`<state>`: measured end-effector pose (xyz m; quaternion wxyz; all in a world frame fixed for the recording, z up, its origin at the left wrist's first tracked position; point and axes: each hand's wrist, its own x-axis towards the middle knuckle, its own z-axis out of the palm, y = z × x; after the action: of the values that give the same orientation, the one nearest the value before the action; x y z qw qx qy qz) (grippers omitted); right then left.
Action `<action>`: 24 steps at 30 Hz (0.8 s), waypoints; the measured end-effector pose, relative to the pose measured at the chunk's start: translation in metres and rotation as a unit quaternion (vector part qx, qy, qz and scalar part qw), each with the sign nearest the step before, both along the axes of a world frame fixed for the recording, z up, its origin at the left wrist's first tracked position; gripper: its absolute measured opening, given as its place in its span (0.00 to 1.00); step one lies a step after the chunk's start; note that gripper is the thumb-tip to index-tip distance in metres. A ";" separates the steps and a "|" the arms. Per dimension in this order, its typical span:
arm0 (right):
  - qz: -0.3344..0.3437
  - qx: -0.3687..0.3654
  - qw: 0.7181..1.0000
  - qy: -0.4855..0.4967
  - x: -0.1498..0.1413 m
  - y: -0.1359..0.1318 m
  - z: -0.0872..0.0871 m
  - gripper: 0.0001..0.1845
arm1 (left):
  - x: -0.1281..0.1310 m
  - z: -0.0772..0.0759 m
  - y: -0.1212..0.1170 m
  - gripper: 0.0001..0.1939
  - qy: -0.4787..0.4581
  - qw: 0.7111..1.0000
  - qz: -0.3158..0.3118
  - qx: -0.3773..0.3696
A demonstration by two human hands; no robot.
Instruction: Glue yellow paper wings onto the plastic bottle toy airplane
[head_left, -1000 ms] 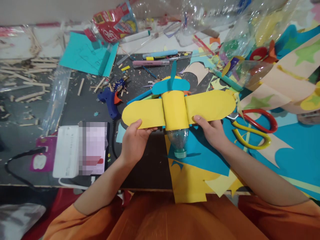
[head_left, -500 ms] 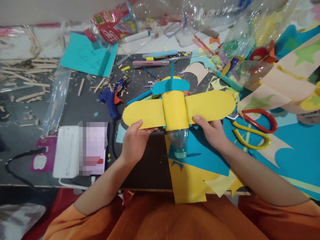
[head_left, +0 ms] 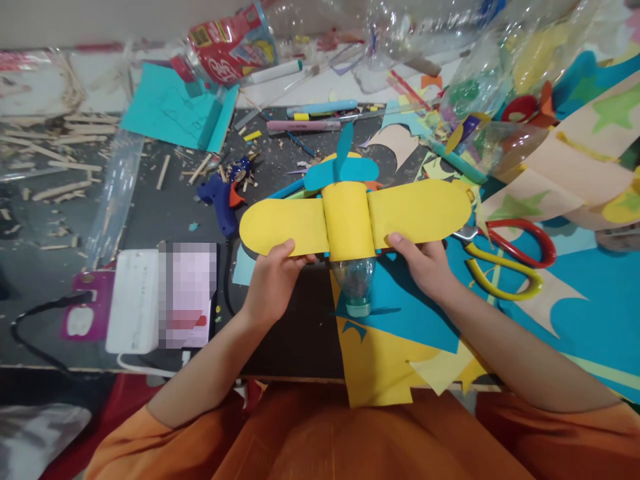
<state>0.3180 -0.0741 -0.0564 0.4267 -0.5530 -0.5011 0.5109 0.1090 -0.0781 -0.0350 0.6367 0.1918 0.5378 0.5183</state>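
Observation:
Between both hands is a toy airplane (head_left: 347, 220) with a plastic bottle (head_left: 356, 279) as its body, wrapped in yellow paper. The bottle's pale green cap faces me. Blue tail pieces (head_left: 343, 170) stand at its far end. My left hand (head_left: 274, 279) grips the rear edge of the left yellow wing (head_left: 283, 225), thumb on top and fingers underneath. My right hand (head_left: 425, 265) pinches the right yellow wing (head_left: 423, 210) close to the body in the same way. The fingers beneath both wings are mostly hidden.
A blue glue gun (head_left: 220, 203) lies left of the airplane, beyond a phone (head_left: 193, 297) and white power bank (head_left: 133, 301). Scissors (head_left: 505, 260) with red and yellow handles rest at right on blue paper (head_left: 600, 320). Wood sticks, markers and a red-labelled bottle (head_left: 233, 48) lie farther back.
The airplane has shifted and tilted slightly, its left wing tip a little farther left. The upright blue tail piece leans more to the right. Both hands keep their hold.

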 end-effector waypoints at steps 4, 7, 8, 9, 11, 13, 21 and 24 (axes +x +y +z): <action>0.027 0.010 1.000 -0.004 0.001 0.001 -0.002 0.26 | -0.001 -0.003 0.000 0.03 -0.007 0.999 -0.039 0.024; 0.039 0.015 0.999 -0.009 0.002 0.000 -0.004 0.25 | -0.001 -0.004 0.000 0.05 0.001 0.998 -0.059 0.020; 0.042 0.017 0.999 -0.012 0.002 0.000 -0.004 0.25 | -0.001 -0.003 0.000 0.05 0.005 0.998 -0.065 0.018; 0.046 0.018 0.999 -0.015 0.003 -0.001 -0.004 0.25 | -0.001 -0.003 0.000 0.06 0.009 0.997 -0.070 0.019; 0.053 0.021 0.998 -0.019 0.003 -0.001 -0.004 0.24 | -0.001 -0.003 -0.001 0.06 0.015 0.997 -0.073 0.023; 0.058 0.027 0.998 -0.022 0.003 -0.002 -0.003 0.24 | -0.001 -0.004 -0.001 0.06 0.019 0.997 -0.073 0.022; 0.066 0.047 0.996 -0.034 0.001 -0.001 -0.002 0.26 | -0.003 -0.010 -0.002 0.08 0.058 0.995 -0.077 0.037; 0.076 0.056 0.994 -0.051 0.002 -0.001 -0.005 0.26 | -0.002 -0.007 -0.001 0.08 0.057 0.995 -0.073 0.038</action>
<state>0.3197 -0.0755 -0.0610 0.3906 -0.5141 -0.5908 0.4839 0.1069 -0.0792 -0.0424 0.6330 0.2839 0.5380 0.4788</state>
